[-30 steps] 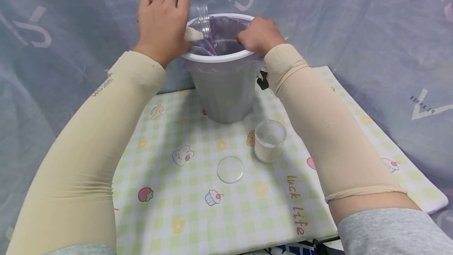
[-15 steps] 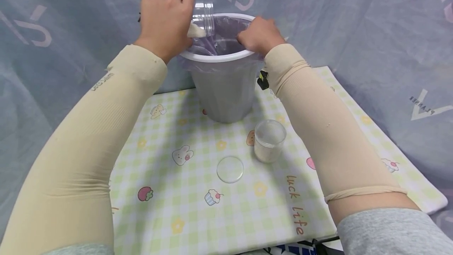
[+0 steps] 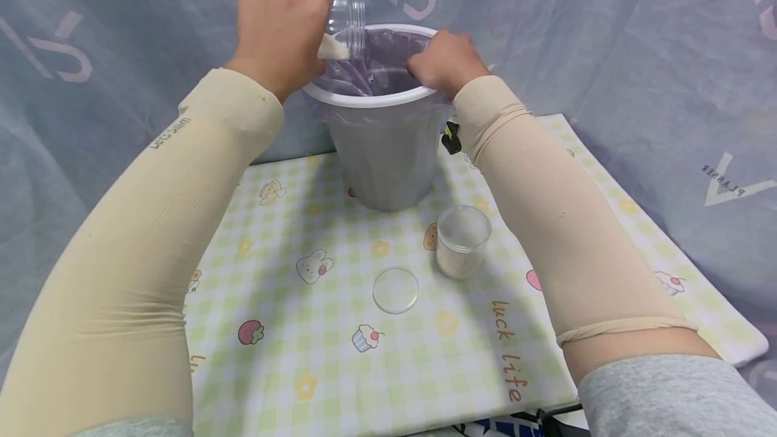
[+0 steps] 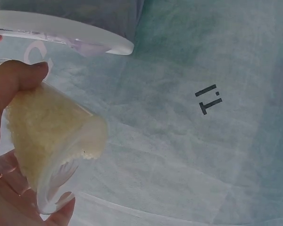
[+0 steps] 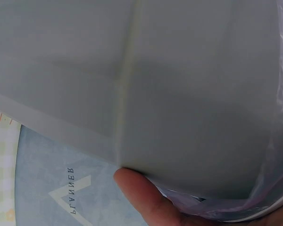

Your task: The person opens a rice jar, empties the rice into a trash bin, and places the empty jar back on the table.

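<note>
1 L hand [image 3: 282, 29] + 1 R hand [image 3: 450, 63] = 2 total. 2 clear jars [image 3: 463, 248] [image 4: 47, 125], 1 clear disc [image 3: 396, 290]. 1 bin [image 3: 385, 154] w/ 1 purple liner [image 3: 391, 52]. 2 beige arm sleeves [image 3: 152, 235] [image 3: 546, 221], 2 shirt sleeves [image 3: 674, 396] [image 3: 133, 428] (part. visible). 1 tablecloth [image 3: 273, 363]. 1 blk/yel. item [image 3: 451, 139], ID unclear.

We took this for a small makeshift booth: grey-blue cloth [image 3: 655, 66] printed with pale shapes and the word "PLANNER" hung in folds behind and along the sides of the table [image 3: 340, 393]. Its green-and-white checked cover bore cartoon cakes, flowers and "luck life", and a lined plastic bin [image 3: 388, 160] stood on top, so we read a homely look. We could not tell what building lay beyond.
</note>
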